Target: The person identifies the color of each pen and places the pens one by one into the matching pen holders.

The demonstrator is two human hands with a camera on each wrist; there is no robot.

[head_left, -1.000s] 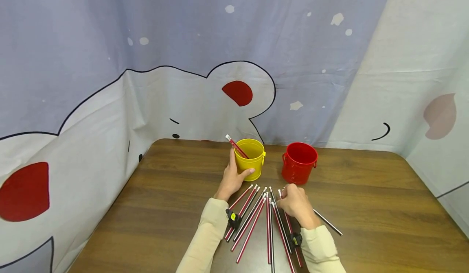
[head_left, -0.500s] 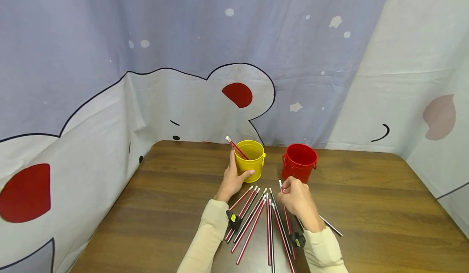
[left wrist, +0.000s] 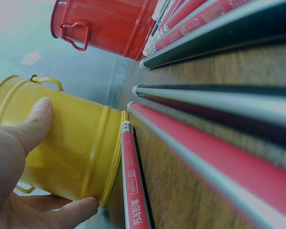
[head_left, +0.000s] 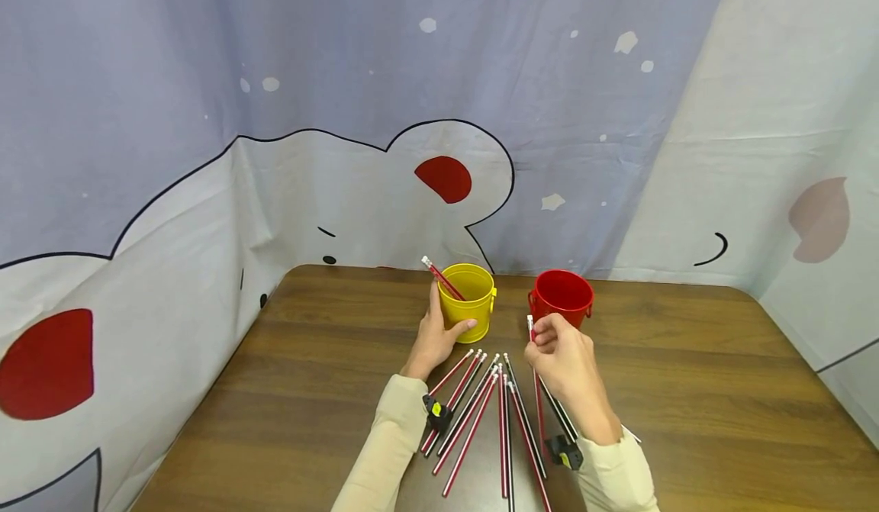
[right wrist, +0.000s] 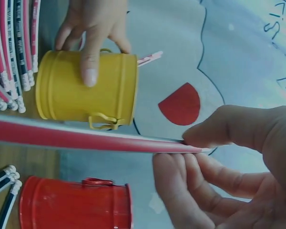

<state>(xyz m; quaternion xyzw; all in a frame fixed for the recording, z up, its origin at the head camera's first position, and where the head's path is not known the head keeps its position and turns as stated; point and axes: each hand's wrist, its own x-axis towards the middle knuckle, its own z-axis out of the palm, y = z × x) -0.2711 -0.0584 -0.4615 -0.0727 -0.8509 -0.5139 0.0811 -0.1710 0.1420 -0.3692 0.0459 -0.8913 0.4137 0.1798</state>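
My left hand [head_left: 433, 340] holds a small yellow bucket [head_left: 474, 313] upright on the table, thumb across its front and fingers around its side. Red pencils [head_left: 442, 277] lean inside, their eraser ends sticking out over the rim. Between thumb and fingertips my right hand [head_left: 570, 367] pinches a red pencil [right wrist: 86, 138] near one end. In the head view that pencil's white-tipped end points up beside the red bucket [right wrist: 76, 205], and the hand covers part of the bucket's front. Loose red and black striped pencils [head_left: 469, 424] fan out on the table between my forearms.
The brown wooden table [head_left: 330, 359] ends at a patterned cloth backdrop [head_left: 343, 62] behind the buckets. Several dark pencils [head_left: 559, 409] lie under and beside my right wrist. Each wrist wears a small black camera.
My right hand has raised the red pencil's eraser end from among the loose pencils and moved it up and slightly right, nearer the red bucket. My left hand and the yellow bucket stay put.
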